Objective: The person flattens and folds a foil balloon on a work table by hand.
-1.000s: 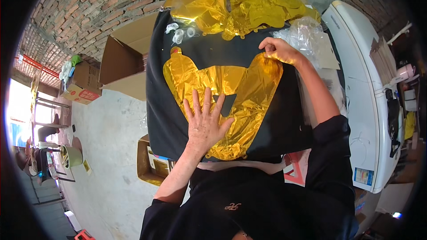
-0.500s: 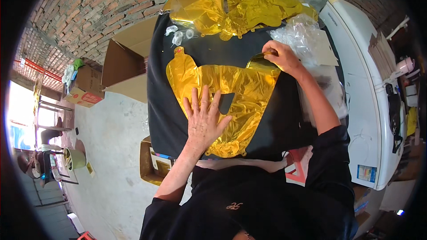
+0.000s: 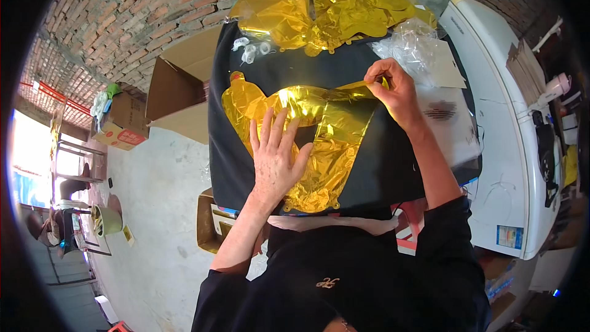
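Right fingers (image 3: pixel 381 71) at edge of gold foil (image 3: pixel 335 160), ample black cloth (image 3: pixel 392 160) alongside.

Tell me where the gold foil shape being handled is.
In the head view, the gold foil shape lies mid-picture on the black cloth, the left hand spread over its left side and the right hand pinching its upper-right corner.

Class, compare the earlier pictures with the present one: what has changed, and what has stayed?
The right hand has shifted slightly right and nearer the body, drawing up the right lobe of the gold foil shape: flat at first, it now looks narrow and folded, its end pinched. The top edge now bows. The left hand stays spread on the foil; the foil pile behind looks unchanged.
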`<state>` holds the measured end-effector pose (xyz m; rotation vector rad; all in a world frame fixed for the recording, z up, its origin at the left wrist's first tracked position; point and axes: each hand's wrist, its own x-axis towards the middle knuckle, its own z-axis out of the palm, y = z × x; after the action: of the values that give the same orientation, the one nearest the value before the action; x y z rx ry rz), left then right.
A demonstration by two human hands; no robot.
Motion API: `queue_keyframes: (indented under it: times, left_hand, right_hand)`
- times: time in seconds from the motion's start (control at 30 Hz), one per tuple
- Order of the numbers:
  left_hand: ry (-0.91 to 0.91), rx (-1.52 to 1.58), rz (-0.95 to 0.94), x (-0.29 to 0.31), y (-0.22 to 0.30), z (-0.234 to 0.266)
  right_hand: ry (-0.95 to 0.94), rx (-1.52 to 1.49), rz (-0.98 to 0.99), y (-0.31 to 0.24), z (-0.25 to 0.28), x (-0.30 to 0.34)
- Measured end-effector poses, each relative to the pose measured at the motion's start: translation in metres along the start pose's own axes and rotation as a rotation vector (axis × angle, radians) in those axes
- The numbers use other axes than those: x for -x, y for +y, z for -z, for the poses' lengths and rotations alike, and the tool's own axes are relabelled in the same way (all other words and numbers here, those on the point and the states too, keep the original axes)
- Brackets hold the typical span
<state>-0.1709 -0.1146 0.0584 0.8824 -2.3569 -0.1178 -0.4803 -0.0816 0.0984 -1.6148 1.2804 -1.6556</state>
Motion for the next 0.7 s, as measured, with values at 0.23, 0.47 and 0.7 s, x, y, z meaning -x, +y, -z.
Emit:
queue_keyframes:
  times: [0.23, 0.47, 0.7]
  left_hand:
    - [0.219, 0.302, -0.105, -0.043, 0.028, 0.017]
    - [0.361, 0.544, -0.177, -0.065, 0.052, 0.009]
    - [0.395, 0.608, -0.145, -0.057, 0.061, 0.015]
  right_hand:
    - [0.052, -0.029, 0.055, -0.051, -0.032, 0.017]
    - [-0.016, 0.002, 0.149, -0.075, -0.037, 0.033]
    - [0.022, 0.045, 0.114, -0.086, -0.041, 0.053]
